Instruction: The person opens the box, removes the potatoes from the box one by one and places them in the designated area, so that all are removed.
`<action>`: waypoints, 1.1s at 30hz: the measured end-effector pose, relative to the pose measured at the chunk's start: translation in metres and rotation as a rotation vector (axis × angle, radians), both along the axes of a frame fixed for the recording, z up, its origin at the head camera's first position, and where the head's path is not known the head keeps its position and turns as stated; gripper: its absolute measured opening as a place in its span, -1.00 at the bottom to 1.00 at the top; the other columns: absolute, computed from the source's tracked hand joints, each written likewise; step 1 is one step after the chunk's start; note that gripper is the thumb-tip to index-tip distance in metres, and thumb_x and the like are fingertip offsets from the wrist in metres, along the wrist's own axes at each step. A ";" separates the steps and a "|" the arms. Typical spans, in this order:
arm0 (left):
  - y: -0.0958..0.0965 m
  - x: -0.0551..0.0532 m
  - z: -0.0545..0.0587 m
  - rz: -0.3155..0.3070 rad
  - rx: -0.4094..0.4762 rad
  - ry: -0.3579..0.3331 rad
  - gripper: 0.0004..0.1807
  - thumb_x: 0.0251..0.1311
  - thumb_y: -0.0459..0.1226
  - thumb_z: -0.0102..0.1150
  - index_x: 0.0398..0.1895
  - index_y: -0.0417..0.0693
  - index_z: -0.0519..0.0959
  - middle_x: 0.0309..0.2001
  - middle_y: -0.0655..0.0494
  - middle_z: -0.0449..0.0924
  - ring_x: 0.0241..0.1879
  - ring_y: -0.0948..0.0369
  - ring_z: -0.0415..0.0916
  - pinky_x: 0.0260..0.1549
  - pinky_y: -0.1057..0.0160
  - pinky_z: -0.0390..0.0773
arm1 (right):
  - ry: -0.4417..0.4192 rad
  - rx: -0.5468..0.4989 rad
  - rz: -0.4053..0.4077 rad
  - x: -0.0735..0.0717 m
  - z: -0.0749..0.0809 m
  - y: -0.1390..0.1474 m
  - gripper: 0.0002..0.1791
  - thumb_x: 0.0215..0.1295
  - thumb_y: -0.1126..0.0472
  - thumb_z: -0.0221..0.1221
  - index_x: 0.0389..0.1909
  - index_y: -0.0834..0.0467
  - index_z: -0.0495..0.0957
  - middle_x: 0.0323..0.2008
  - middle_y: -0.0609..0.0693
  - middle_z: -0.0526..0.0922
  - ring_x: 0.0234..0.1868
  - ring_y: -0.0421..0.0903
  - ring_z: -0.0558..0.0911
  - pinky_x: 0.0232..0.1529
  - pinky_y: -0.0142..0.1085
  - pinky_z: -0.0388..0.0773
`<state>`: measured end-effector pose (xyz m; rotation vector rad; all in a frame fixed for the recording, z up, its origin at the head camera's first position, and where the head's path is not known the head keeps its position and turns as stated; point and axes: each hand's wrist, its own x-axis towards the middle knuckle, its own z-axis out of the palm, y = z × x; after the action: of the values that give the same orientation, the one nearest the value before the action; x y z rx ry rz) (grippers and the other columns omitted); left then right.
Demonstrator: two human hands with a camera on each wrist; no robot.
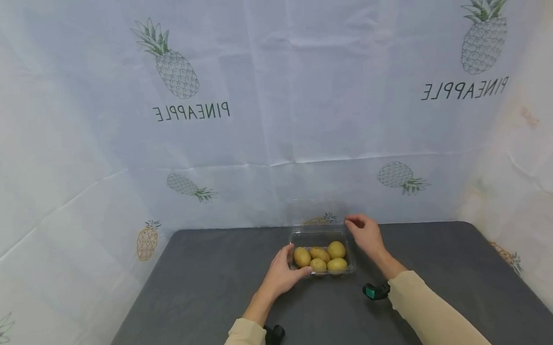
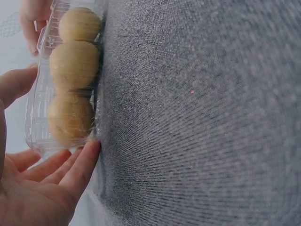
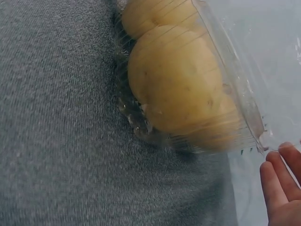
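Note:
A clear plastic clamshell container (image 1: 353, 265) stands on the dark table with its transparent lid (image 1: 311, 208) raised at the back. Several yellow potatoes (image 1: 335, 249) lie inside, mostly toward the front. My left hand (image 1: 281, 273) holds the container's left front corner, thumb on the front rim and fingers along the side; the left wrist view shows those fingers (image 2: 77, 172) low against the wall. At the back right, my right hand (image 1: 367, 235) pinches the lid's edge near the hinge. In the right wrist view its fingertips (image 3: 273, 176) meet the clear plastic corner.
The dark grey table (image 1: 208, 293) extends to both sides of the container. A white pineapple-print cloth (image 1: 273, 114) hangs behind the table and along its sides. Black devices are strapped at both wrists, one being the right wrist device (image 1: 376, 291).

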<state>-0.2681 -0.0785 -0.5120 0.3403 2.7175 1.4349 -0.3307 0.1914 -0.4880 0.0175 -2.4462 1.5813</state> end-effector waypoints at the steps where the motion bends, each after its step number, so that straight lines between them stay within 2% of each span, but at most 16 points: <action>1: 0.000 0.000 0.000 0.000 -0.001 0.002 -0.03 0.21 0.09 0.40 0.53 -0.22 0.21 0.41 -0.24 0.30 0.29 -0.17 0.40 0.13 -0.20 0.50 | -0.002 -0.003 -0.002 -0.001 -0.001 0.000 -0.67 0.56 0.18 0.10 0.16 0.30 0.59 0.07 0.25 0.61 0.07 0.16 0.58 0.03 0.05 0.55; 12: 0.003 -0.001 0.000 0.010 0.002 0.010 -0.04 0.21 0.09 0.40 0.52 -0.23 0.23 0.39 -0.23 0.34 0.27 -0.15 0.42 0.12 -0.20 0.50 | -0.041 -0.046 -0.005 -0.003 -0.012 0.000 -0.65 0.56 0.22 0.10 0.19 0.36 0.56 0.00 0.27 0.65 -0.02 0.15 0.64 -0.03 -0.03 0.63; 20: 0.003 -0.003 0.000 0.010 0.003 0.016 -0.04 0.21 0.07 0.40 0.52 -0.23 0.22 0.39 -0.25 0.33 0.28 -0.17 0.42 0.13 -0.21 0.50 | -0.112 -0.084 0.033 -0.004 -0.015 0.001 -0.56 0.57 0.20 0.09 0.33 0.35 0.45 0.14 0.33 0.59 0.10 0.21 0.62 0.09 0.00 0.61; 28: 0.000 -0.002 0.001 0.010 -0.001 0.019 -0.05 0.22 0.07 0.39 0.52 -0.23 0.22 0.40 -0.25 0.32 0.29 -0.17 0.41 0.13 -0.20 0.50 | -0.162 -0.030 0.081 -0.002 -0.014 0.004 -0.52 0.55 0.16 0.11 0.35 0.32 0.42 0.16 0.33 0.59 0.08 0.19 0.64 0.08 0.00 0.61; 33: -0.002 -0.001 0.001 0.001 0.001 0.009 -0.04 0.24 0.07 0.38 0.53 -0.23 0.20 0.41 -0.26 0.30 0.30 -0.17 0.40 0.14 -0.20 0.50 | -0.141 0.031 0.111 0.004 -0.010 0.009 -0.54 0.54 0.15 0.13 0.30 0.35 0.46 0.16 0.34 0.58 0.08 0.22 0.63 0.05 0.02 0.62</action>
<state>-0.2690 -0.0800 -0.5108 0.3469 2.7241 1.4392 -0.3266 0.2004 -0.4980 0.0486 -2.6194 1.6418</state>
